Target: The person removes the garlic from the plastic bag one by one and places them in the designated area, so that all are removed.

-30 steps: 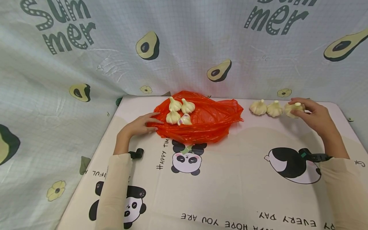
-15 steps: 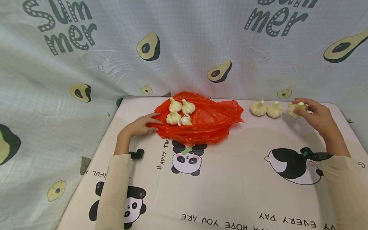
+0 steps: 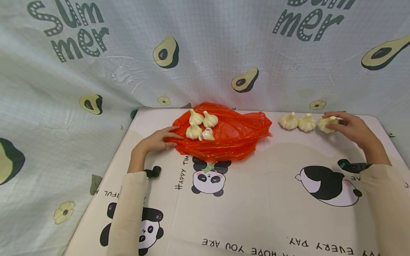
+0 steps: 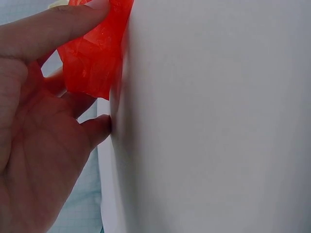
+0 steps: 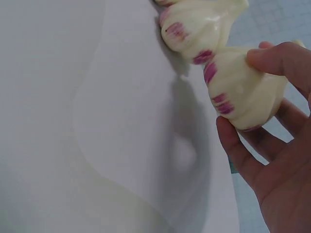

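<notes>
Across the table [image 3: 250, 209], taking its far edge as twelve o'clock, a crumpled red bag [image 3: 237, 128] lies around eleven, right up against that edge, with a patterned curtain [image 3: 205, 46] hanging behind. Four pale garlic bulbs [image 3: 210, 120] sit bunched toward the bag's nine o'clock side. There the person's left hand [image 3: 155, 139] rests on the bag's rim, fingers spread and relaxed rather than clenched. At one o'clock, just inside the far edge, two more bulbs, the first bulb [image 3: 289, 121] and the middle bulb [image 3: 306, 123], stand side by side, stems up. A narrow strip of tabletop separates them from the bag's three o'clock tip. Just beyond them, the right hand [image 3: 353, 129] grasps a third bulb [image 3: 323, 124] between thumb and fingers; I can't tell whether it touches its neighbour or the table. That hand works near the two o'clock corner. From the centre down to six o'clock, a wide printed stretch leaves both forearms well apart, with plenty of room.
</notes>
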